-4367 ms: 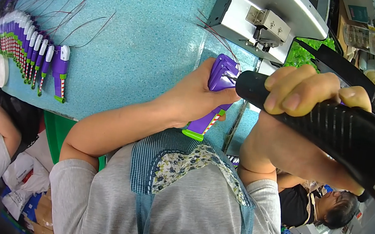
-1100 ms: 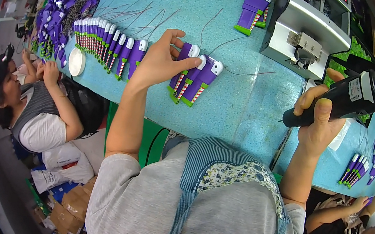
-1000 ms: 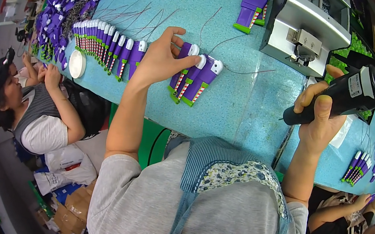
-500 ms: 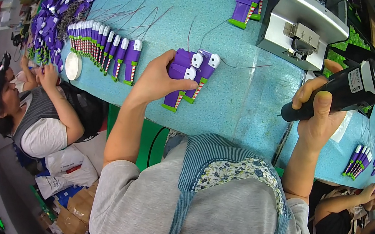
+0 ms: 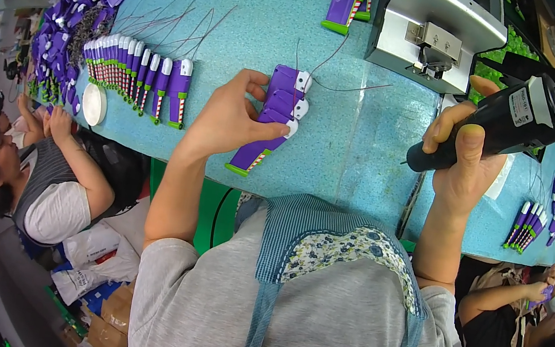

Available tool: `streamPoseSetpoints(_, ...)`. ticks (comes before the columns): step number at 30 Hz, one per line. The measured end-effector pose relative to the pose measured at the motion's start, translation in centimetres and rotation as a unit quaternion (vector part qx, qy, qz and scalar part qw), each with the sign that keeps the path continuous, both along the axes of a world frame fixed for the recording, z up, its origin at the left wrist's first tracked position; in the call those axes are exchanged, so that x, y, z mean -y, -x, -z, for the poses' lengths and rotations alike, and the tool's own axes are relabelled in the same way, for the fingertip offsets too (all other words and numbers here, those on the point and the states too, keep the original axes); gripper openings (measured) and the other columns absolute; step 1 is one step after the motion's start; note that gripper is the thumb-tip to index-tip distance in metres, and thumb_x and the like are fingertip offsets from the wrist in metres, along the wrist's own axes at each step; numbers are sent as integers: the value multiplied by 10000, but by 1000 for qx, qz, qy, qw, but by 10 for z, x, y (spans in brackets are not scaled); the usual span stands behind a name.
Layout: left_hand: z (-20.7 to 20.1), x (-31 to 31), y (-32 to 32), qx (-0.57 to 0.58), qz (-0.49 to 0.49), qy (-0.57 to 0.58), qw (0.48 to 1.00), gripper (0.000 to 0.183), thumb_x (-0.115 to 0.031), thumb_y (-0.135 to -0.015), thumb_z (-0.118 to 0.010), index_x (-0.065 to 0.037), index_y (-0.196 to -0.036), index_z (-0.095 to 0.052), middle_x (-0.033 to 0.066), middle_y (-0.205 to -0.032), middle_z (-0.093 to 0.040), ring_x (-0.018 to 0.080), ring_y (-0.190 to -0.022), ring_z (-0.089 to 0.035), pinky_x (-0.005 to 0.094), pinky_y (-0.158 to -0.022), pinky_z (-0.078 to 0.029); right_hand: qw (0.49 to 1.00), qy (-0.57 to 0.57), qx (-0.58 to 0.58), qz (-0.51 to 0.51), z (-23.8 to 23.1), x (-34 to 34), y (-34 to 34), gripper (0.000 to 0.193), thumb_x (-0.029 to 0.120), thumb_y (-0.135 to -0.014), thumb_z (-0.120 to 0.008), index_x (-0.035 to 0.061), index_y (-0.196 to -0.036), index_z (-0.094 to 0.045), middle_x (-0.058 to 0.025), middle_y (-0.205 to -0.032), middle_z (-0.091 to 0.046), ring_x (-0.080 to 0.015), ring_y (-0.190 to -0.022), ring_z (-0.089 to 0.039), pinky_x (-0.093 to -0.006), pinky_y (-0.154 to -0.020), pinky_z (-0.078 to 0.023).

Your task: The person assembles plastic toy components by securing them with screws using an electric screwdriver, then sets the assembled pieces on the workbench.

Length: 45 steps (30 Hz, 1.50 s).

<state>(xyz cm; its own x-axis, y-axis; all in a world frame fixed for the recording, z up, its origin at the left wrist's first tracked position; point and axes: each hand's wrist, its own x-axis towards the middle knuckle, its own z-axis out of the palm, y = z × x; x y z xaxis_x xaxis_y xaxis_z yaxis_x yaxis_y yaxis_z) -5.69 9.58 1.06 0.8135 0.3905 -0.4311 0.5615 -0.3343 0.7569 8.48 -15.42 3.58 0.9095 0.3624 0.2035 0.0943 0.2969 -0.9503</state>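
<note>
L hand (image 5: 228,120) is closed around a small bunch of purple toy parts (image 5: 272,119), lying on the blue table (image 5: 359,149) right under the fingers w/ thin wires trailing off beyond them, prob. pinned flat so they don't slide. R hand (image 5: 463,164) is wrapped round a black power screwdriver (image 5: 504,124), lifted off to the right of the parts w/ its tip clear of them (a grey fixture (image 5: 432,32) sits just beyond it). A neat row of like parts (image 5: 139,72) lies well off to the L hand's left.

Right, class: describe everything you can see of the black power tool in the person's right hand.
The black handheld power screwdriver, seemingly plastic, has a thick body narrowing to a slim tip that points down-left toward the light blue worktable. A pale label sits on its body, and its rear end leads off to the upper right. The right hand grips its narrow front part, holding it tilted above the table, apart from the purple parts.
</note>
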Motion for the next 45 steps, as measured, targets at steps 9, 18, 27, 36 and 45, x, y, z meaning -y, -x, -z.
streamPoseSetpoints(9,17,30,-3,145,-28,92,985,449,-169,-676,-759,-5,-1009,-507,120,-941,-605,162,-739,-599,290,-668,-495,999,31,24,8,-12,3,-15,953,747,-787,-494,-59,-1275,-354,-97,-706,-536,-159,-550,-507,-270,-533,-426)
streamPoseSetpoints(18,12,89,-39,84,-136,544,823,526,1,-766,-709,-46,-1219,-447,108,-1036,-629,168,-734,-624,308,-634,-524,950,-250,157,-99,-27,-35,-77,1056,904,-714,-214,8,-1219,-455,-184,-781,-590,-249,-601,-556,-366,-576,-462)
streamPoseSetpoints(27,7,105,-53,49,-123,624,770,587,11,-773,-706,-52,-1276,-411,103,-1171,-597,242,-941,-666,330,-699,-550,970,-119,166,-134,-40,-26,-34,1023,906,-685,-322,52,-1235,-440,-128,-722,-551,-210,-519,-513,-358,-550,-440)
streamPoseSetpoints(36,6,111,-54,45,-126,618,775,539,28,-762,-701,-30,-1228,-436,101,-1080,-612,223,-893,-675,301,-672,-546,970,-81,201,-111,-26,-26,-13,961,874,-716,-353,42,-1188,-447,-135,-694,-555,-213,-480,-491,-352,-491,-424)
streamPoseSetpoints(45,11,109,-58,35,-128,619,774,500,-8,-770,-713,-18,-1194,-448,98,-1024,-624,211,-840,-674,297,-647,-540,966,-103,190,-142,-15,-29,-33,956,860,-731,-353,41,-1214,-453,-137,-711,-554,-220,-497,-494,-356,-525,-431)
